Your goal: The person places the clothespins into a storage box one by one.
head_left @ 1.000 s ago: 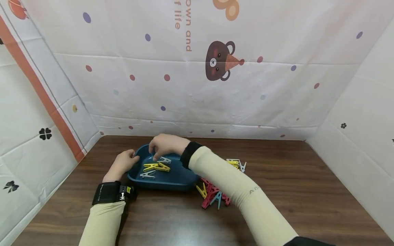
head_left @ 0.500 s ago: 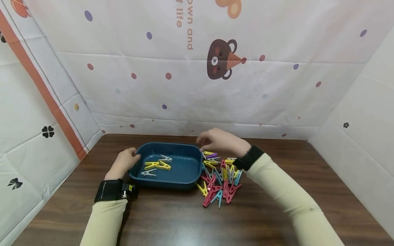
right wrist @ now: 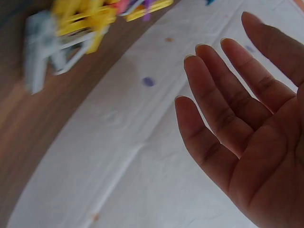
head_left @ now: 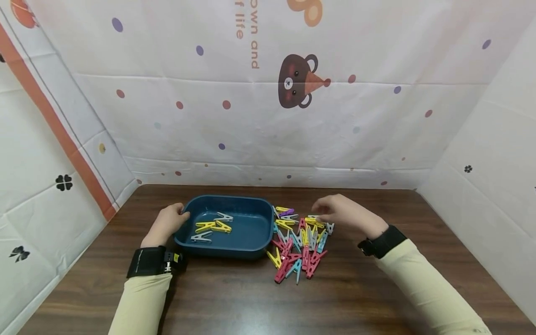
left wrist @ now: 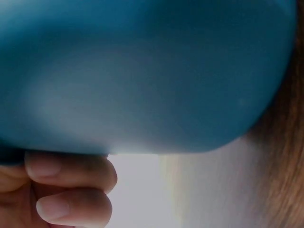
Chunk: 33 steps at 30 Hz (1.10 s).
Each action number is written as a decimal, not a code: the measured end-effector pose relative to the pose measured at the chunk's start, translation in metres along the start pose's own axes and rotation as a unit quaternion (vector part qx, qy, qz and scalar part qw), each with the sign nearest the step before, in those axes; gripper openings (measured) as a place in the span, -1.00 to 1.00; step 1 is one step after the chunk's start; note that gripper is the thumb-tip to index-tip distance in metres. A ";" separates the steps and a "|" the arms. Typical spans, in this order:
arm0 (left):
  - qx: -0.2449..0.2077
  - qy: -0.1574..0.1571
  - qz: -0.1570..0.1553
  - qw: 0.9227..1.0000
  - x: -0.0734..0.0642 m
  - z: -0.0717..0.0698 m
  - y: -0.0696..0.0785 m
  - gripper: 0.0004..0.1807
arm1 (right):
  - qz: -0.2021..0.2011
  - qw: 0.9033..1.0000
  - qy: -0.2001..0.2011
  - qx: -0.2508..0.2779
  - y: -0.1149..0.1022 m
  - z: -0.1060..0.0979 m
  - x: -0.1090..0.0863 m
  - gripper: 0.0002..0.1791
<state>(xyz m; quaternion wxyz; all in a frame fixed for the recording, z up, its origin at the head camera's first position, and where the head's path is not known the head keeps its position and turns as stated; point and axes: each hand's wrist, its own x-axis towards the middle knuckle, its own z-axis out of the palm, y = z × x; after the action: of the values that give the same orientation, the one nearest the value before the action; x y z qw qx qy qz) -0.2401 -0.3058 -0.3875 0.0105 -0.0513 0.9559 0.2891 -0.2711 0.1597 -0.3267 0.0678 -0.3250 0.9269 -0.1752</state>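
A dark blue plastic basin (head_left: 251,238) stands on the table in the head view. My left hand (head_left: 164,224) grips its left rim; the left wrist view shows curled fingers (left wrist: 71,168) against the basin's wall (left wrist: 142,95). Two yellow clothespins (head_left: 221,226) and two pale grey clothespins (head_left: 202,237) lie inside. To the basin's right is a loose pile of clothespins (head_left: 305,253) in red, yellow, blue, grey and purple. My right hand (head_left: 345,214) hovers by the pile's far right edge. In the right wrist view its fingers (right wrist: 202,137) are spread and hold nothing, apart from the grey clothespin (right wrist: 40,52).
The brown wooden table (head_left: 234,298) carries the basin and the pile. A white patterned sheet (head_left: 201,125) hangs behind the table's back edge, with more sheeting (head_left: 494,195) along the right and left sides.
My right hand has moved from above the basin rightward, past the pile's back, to its right edge. More of the pile shows. My left hand stays on the rim.
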 end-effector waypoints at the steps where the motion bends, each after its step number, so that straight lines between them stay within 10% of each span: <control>1: -0.001 0.000 0.001 1.000 0.000 0.000 0.000 -0.66 | 0.007 1.000 0.002 0.004 0.004 0.002 -0.003 -0.76; 17: -0.005 -0.004 -0.004 1.000 0.000 -0.001 0.000 -0.68 | 0.034 0.998 0.010 -0.051 0.060 0.041 -0.008 -0.71; 33: -0.006 -0.008 -0.020 1.000 0.001 -0.001 0.002 -0.72 | 0.033 0.989 0.025 -0.145 0.062 0.047 -0.005 -0.77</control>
<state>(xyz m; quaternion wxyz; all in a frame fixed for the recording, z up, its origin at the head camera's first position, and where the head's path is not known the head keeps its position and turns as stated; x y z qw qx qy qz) -0.2415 -0.3051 -0.3860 0.0238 -0.0686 0.9527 0.2952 -0.2919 0.1952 -0.3934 0.0027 -0.2959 0.9542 -0.0447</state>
